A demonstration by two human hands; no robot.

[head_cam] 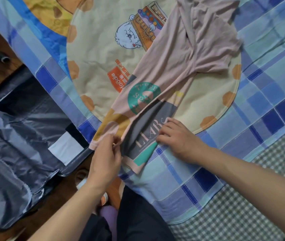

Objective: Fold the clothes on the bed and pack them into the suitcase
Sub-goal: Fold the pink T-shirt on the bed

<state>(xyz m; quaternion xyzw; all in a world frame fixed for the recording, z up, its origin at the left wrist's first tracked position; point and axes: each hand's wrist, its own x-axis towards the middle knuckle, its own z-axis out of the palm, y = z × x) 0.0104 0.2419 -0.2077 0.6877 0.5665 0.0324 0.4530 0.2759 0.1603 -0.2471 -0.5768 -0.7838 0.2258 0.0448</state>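
Pink shirt (178, 63) lies on the bed, stretched diagonally across the cartoon quilt (100, 54), hem end at the near bed edge. Printed front partly folded over; grey panel with lettering exposed. Left hand (106, 153) pinches the hem fabric at the shirt's left edge, fingers curled on the cloth. Right hand (174, 136) rests on the lettered panel, fingers bent and gripping the fold. Suitcase (16, 136) lies open on the floor left of the bed, folded white-and-black item (68, 145) inside.

Both bare forearms reaching forward; left grip (107, 153) with fingertips pinched together, right grip (176, 138) palm down, fingers curled.
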